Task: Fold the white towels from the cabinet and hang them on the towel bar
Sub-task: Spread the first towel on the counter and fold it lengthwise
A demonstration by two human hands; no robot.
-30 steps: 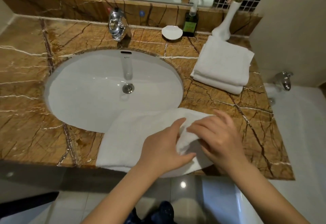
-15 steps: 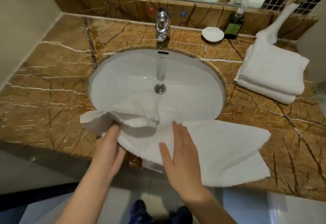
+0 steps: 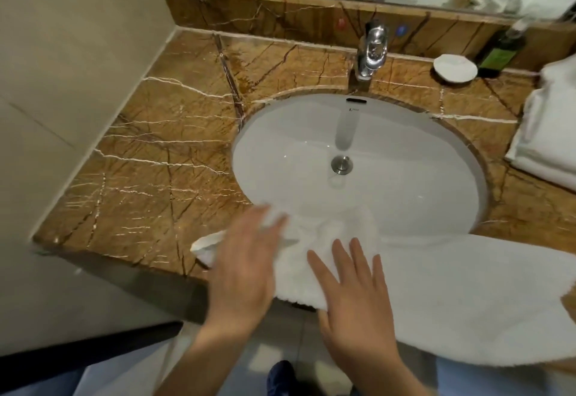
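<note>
A white towel (image 3: pixel 461 296) lies spread along the front edge of the brown marble counter (image 3: pixel 149 177), its left part bunched over the sink's near rim. My left hand (image 3: pixel 246 258) lies flat and blurred on the towel's crumpled left end, fingers spread. My right hand (image 3: pixel 352 296) rests flat on the towel just right of it, fingers apart. Neither hand grips the cloth. A stack of folded white towels (image 3: pixel 548 134) sits at the counter's right edge. No towel bar is in view.
The white oval sink (image 3: pixel 389 146) fills the counter's middle, with a chrome faucet (image 3: pixel 372 50) behind it. A white soap dish (image 3: pixel 455 68) and a dark green bottle (image 3: pixel 498 53) stand at the back right. A beige wall (image 3: pixel 62 84) closes the left side.
The view has swung left. My left hand let go of the lifted towel corner and laid itself flat on the bunched left end. My right hand stays pressed on the towel.
</note>
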